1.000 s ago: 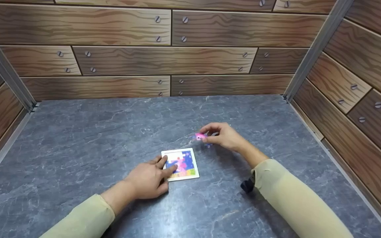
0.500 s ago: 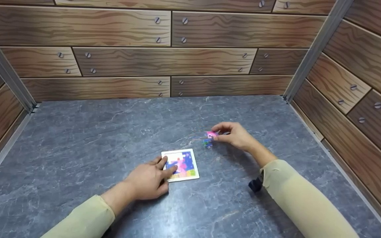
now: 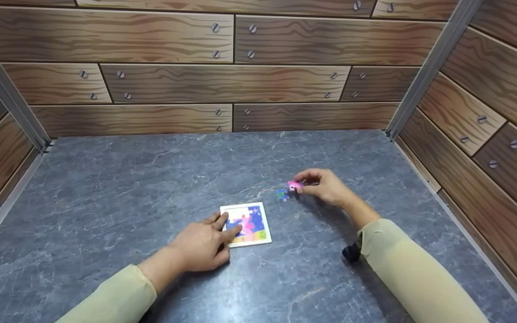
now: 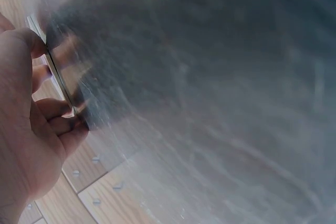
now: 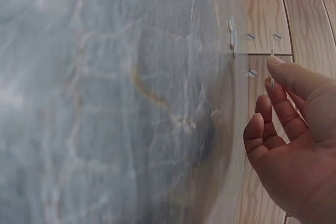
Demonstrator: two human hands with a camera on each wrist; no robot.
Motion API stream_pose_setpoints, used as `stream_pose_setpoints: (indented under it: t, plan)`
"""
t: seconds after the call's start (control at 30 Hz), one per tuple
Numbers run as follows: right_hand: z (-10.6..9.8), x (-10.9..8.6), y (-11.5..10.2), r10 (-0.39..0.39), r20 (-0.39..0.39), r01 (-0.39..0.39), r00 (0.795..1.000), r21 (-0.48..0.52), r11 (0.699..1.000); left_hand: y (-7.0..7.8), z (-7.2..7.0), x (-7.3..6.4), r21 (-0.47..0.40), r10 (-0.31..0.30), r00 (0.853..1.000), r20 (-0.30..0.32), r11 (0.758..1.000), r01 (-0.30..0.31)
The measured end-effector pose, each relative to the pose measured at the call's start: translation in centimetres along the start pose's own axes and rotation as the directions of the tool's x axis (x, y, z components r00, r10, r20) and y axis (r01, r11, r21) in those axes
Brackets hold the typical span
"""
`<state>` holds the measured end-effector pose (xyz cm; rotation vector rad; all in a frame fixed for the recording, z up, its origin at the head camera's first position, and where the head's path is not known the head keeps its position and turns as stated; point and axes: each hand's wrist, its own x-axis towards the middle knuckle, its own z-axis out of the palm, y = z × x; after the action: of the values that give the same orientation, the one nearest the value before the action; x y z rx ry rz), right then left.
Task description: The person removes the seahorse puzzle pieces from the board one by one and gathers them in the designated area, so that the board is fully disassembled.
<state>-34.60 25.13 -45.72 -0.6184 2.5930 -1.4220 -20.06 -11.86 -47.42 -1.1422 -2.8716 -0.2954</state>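
In the head view a small square jigsaw puzzle [image 3: 256,221] with a white border lies on the table, its picture pink, blue and yellow. White backing shows at its upper left. My left hand [image 3: 200,246] rests on its left side, fingers extended over the picture and thumb by the near edge; the left wrist view shows the puzzle's thin edge [image 4: 62,83] against the fingers. My right hand [image 3: 330,189] pinches a pink puzzle piece [image 3: 292,185] with an eye on it. Just beside it, blue and green puzzle pieces [image 3: 282,194] lie on the table, partly overlapped by the held one.
The grey marbled tabletop [image 3: 151,175] runs back to a wood-patterned wall [image 3: 164,80]. Another such wall [image 3: 474,130] stands at the right, with metal strips at the corners. A dark object [image 3: 351,252] hangs under the right sleeve.
My right hand has moved right with the pink piece, uncovering the blue and green pieces on the table. The left hand and the puzzle have stayed in place.
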Motion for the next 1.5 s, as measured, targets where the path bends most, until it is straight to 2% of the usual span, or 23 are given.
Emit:
stream_pose_setpoints:
  t: [0.33,0.9,1.27,1.5]
  plan:
    - [-0.5,-0.6,0.3,0.032,-0.01,-0.032,0.999,0.0,0.999,0.1,0.0,0.1,0.01,-0.001,1.0,0.005,1.0,0.001]
    - [-1.0,-1.1,1.7,0.008,-0.012,-0.008,1.0,-0.014,1.0,0.2,0.0,0.1,-0.008,-0.017,1.0,0.019,1.0,0.017]
    - [-1.0,-1.3,2.3,0.07,0.01,-0.07,0.998,0.005,0.998,0.1,-0.1,0.2,-0.005,-0.015,1.0,0.023,1.0,0.016]
    - [-1.0,-1.2,2.5,0.078,0.004,-0.078,0.997,-0.007,0.997,0.1,-0.1,0.2,-0.001,-0.016,0.999,0.027,1.0,0.016]
